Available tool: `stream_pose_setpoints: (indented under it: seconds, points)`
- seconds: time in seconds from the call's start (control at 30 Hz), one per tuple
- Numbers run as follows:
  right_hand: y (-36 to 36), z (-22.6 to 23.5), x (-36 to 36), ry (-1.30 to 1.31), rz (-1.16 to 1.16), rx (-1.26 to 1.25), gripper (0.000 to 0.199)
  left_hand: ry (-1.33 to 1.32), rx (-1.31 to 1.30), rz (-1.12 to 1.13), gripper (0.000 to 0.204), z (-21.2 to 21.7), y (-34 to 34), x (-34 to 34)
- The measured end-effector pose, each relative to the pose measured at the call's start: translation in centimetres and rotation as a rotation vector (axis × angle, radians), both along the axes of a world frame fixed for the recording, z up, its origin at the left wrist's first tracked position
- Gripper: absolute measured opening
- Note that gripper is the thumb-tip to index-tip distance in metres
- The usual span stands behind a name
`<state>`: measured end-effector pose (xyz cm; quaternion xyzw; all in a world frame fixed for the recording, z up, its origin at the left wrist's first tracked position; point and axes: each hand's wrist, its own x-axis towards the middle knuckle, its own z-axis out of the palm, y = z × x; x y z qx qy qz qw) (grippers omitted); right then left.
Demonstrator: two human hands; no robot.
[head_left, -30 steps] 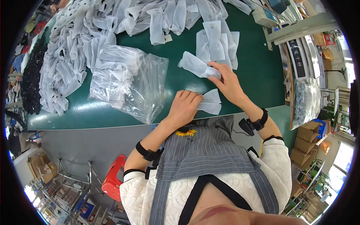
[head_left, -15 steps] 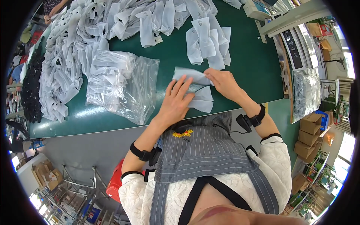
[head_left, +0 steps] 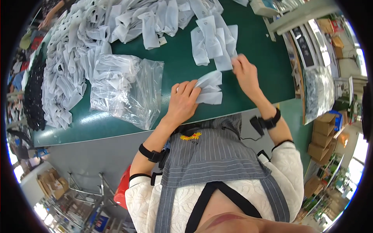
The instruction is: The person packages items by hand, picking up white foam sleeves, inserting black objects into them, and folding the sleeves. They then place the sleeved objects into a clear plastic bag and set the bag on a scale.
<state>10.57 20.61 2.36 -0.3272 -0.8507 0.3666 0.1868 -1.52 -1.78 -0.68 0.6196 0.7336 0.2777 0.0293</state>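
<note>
Sorting in hand: small white fabric pieces are being laid out on the green bench (head_left: 248, 62), judged to be near the start.
Done so far: a short fanned row of white pieces (head_left: 213, 42) is laid flat at the far side of the bench, just beyond the right hand.
Left to do: a large loose heap of white pieces (head_left: 77, 50) is spread over the far left of the bench; a clear plastic bag (head_left: 126, 91), part filled with more of them, lies left of the left hand.
Left hand (head_left: 184, 101): fingers spread and pressed flat on a folded white piece (head_left: 210, 88), which is pinned to the bench near the front edge.
Right hand (head_left: 245, 73): fingers closed, pinching the near end of one piece in the row.
Position of the piece: between the two hands, under the left fingertips, just short of the right hand.
Other: dark items (head_left: 33, 97) are stacked along the far left edge.
</note>
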Motion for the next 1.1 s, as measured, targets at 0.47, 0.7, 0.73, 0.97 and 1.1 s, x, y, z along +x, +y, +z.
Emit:
stream_pose_setpoints:
  seconds: [0.47,0.7,0.73,0.97,1.1]
  points:
    - [-1.4,-2.4,-3.1,-0.324,0.430,0.031,0.023,0.027,-0.111,-0.029,0.058,2.1,-1.7,0.1]
    - [-1.0,-1.6,-2.8,-0.411,0.907,-0.342,0.016,0.008,-0.085,-0.139,0.059,1.1,-1.3,-1.7]
    - [-0.5,-1.1,-2.7,-0.394,0.750,-0.015,0.016,-0.032,-0.111,-0.149,0.059,0.8,-1.0,-1.7]
    - [1.4,-2.7,-8.5,-0.117,0.247,0.698,0.020,0.064,-0.111,-0.069,0.068,0.6,0.4,-0.2]
    - [2.0,-2.1,-9.6,-0.328,0.432,0.710,0.019,-0.012,-0.123,-0.112,0.076,1.3,-0.4,0.0]
